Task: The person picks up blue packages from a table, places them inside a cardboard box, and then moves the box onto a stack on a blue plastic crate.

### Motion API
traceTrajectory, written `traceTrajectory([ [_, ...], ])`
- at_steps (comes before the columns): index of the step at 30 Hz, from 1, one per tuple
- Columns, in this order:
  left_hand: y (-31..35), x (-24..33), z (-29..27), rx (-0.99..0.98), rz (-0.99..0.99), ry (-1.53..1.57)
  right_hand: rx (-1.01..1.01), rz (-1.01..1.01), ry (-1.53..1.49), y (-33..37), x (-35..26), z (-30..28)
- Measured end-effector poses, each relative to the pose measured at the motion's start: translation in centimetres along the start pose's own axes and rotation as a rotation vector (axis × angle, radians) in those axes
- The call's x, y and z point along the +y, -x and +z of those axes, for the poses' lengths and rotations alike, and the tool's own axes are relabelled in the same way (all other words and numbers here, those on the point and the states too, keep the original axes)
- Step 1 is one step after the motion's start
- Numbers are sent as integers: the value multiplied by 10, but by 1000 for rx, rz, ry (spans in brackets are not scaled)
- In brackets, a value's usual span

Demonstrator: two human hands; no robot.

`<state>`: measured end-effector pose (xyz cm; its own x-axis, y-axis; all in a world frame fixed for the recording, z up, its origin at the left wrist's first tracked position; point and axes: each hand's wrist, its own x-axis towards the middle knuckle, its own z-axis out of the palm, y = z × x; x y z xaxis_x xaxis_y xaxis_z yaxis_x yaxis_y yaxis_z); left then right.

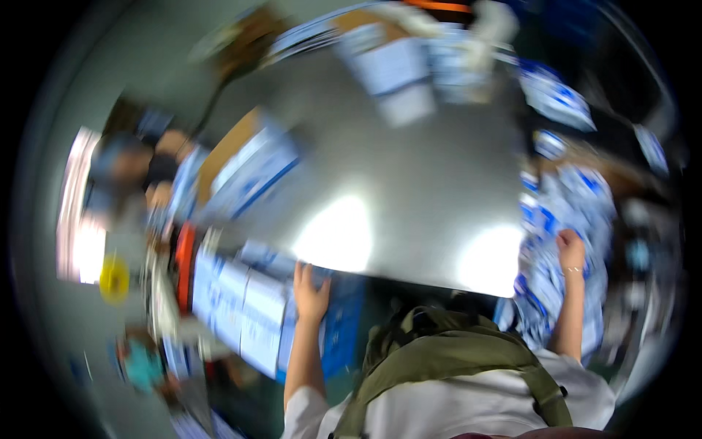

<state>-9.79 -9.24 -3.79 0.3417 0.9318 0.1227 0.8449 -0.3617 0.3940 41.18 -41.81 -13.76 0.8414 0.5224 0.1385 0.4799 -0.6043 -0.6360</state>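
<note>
My left hand (311, 296) is at the lower middle, fingers apart, over the edge of a blue crate (344, 322) beside several white boxes (261, 311). Blur hides whether its fingertips touch a box or the crate. On the right, my right hand (571, 250) is closed in a loose fist above a heap of blue-and-white plastic packets (589, 194). What it holds, if anything, cannot be made out. Between and beyond my hands lies a shiny metal table (409, 197).
An open carton of blue-and-white packs (252, 175) stands on the table's left side, near a blurred person (131, 172). White boxes (395, 69) and stacked packs line the far edge. Another person in teal (142, 362) is at the lower left. A packet (556, 95) lies at the far right.
</note>
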Motion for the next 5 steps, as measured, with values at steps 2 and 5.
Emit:
traceTrajectory([
  [2, 19, -35, -37, 265, -129, -8, -175, -122, -255, -60, -39, 66],
  [5, 90, -99, -86, 546, -491, -234, -448, -393, -425, -90, -157, 160],
])
